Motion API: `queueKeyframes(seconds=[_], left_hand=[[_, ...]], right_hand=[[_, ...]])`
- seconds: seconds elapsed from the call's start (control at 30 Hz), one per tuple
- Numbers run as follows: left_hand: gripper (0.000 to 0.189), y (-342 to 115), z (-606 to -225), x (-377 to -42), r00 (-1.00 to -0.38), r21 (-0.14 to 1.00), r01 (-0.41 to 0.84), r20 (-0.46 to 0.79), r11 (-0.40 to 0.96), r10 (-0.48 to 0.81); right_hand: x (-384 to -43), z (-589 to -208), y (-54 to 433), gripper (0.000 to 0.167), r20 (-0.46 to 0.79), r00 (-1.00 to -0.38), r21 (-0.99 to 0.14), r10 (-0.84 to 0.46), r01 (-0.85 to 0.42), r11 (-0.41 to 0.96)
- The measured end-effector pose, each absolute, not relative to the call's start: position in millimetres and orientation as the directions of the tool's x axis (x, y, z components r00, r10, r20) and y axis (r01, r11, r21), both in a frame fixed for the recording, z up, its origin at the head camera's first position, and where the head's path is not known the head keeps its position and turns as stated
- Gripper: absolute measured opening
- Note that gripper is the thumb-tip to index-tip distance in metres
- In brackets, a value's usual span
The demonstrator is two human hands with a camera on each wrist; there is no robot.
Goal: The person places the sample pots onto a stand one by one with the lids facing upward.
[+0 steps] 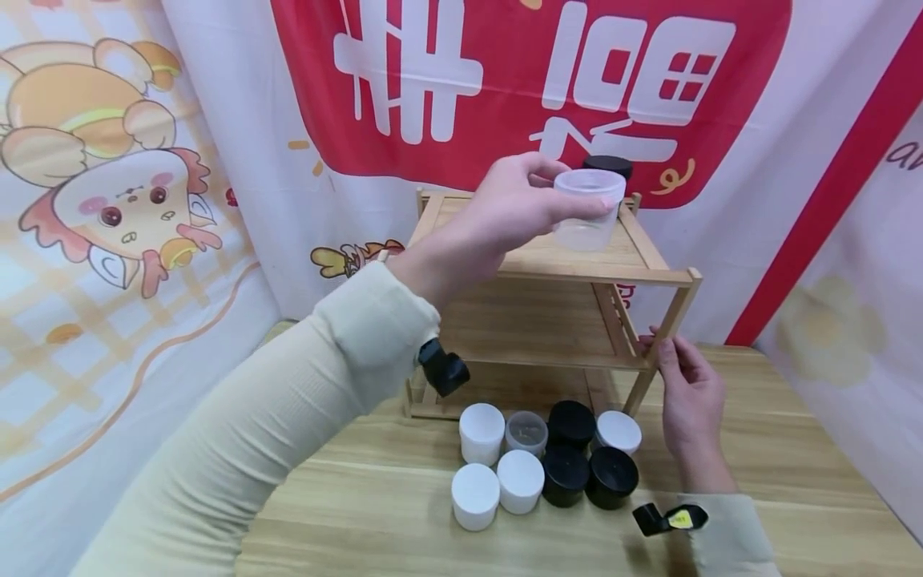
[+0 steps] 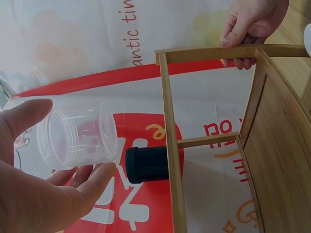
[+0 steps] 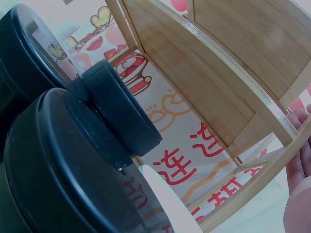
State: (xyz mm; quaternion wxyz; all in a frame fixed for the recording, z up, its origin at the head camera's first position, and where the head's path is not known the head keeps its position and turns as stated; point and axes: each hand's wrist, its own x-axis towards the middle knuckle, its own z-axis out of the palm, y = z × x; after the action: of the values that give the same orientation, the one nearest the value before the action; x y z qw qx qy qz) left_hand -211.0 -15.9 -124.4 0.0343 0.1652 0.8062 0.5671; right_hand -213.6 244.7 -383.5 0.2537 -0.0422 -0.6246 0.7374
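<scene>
My left hand (image 1: 515, 200) holds a clear plastic jar (image 1: 587, 212) just above the top shelf of a wooden rack (image 1: 534, 263). In the left wrist view, its thumb and fingers lie around the side of the clear jar (image 2: 80, 141). Behind this jar, a black-lidded jar (image 1: 609, 165) stands on the rack's top shelf. Lower down on the right, my right hand (image 1: 695, 397) grips the rack's right front post; its fingers (image 2: 238, 36) curl around the wood in the left wrist view. In the right wrist view, only part of the right hand (image 3: 299, 179) shows.
Two rows of jars stand on the wooden table (image 1: 360, 513) before the rack: white jars (image 1: 476, 497), black jars (image 1: 611, 477) and a translucent jar (image 1: 526, 433). Printed cloth (image 1: 389, 224) hangs behind. Black jars (image 3: 73, 160) fill the right wrist view's left side.
</scene>
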Motion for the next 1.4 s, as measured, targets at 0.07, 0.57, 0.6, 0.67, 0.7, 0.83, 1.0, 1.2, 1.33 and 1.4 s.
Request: queueKeyframes(seconds=[0.07, 0.57, 0.6, 0.67, 0.7, 0.83, 1.0, 1.2, 1.33, 1.4], left_hand=[[0.058, -10, -126, -216, -0.949, 0.930, 0.216, 0.128, 0.297, 0.289], [0.063, 21, -144, -247, -0.981, 0.940, 0.111, 0.053, 0.322, 0.184], [0.063, 23, -145, -249, -0.982, 0.939, 0.109, 0.051, 0.325, 0.181], [0.062, 26, -147, -251, -0.983, 0.935, 0.108, 0.050, 0.337, 0.177], [0.062, 28, -148, -253, -0.984, 0.933, 0.107, 0.049, 0.342, 0.174], [0.060, 34, -149, -258, -0.984, 0.925, 0.100, 0.039, 0.366, 0.172], [0.057, 44, -151, -261, -0.983, 0.923, 0.087, 0.019, 0.375, 0.183], [0.054, 52, -153, -264, -0.983, 0.923, 0.105, 0.040, 0.371, 0.179], [0.053, 58, -155, -267, -0.986, 0.924, 0.099, 0.042, 0.370, 0.159], [0.054, 60, -157, -269, -0.988, 0.929, 0.091, 0.039, 0.359, 0.149]], right_hand=[[-213, -384, 246, 0.039, 0.254, -0.867, -0.943, 0.428, -0.320, -0.089], [-212, -385, 249, 0.040, 0.244, -0.873, -0.950, 0.423, -0.303, -0.079], [-212, -385, 249, 0.040, 0.239, -0.874, -0.950, 0.424, -0.300, -0.083], [-213, -384, 250, 0.040, 0.238, -0.874, -0.951, 0.423, -0.298, -0.080], [-213, -384, 250, 0.040, 0.240, -0.874, -0.951, 0.423, -0.299, -0.077], [-215, -384, 249, 0.038, 0.254, -0.869, -0.945, 0.424, -0.316, -0.081], [-216, -384, 249, 0.039, 0.258, -0.869, -0.945, 0.423, -0.319, -0.078], [-215, -382, 248, 0.040, 0.249, -0.874, -0.948, 0.418, -0.308, -0.079], [-214, -381, 248, 0.040, 0.245, -0.877, -0.954, 0.414, -0.295, -0.059], [-213, -381, 248, 0.039, 0.233, -0.879, -0.959, 0.417, -0.278, -0.049]])
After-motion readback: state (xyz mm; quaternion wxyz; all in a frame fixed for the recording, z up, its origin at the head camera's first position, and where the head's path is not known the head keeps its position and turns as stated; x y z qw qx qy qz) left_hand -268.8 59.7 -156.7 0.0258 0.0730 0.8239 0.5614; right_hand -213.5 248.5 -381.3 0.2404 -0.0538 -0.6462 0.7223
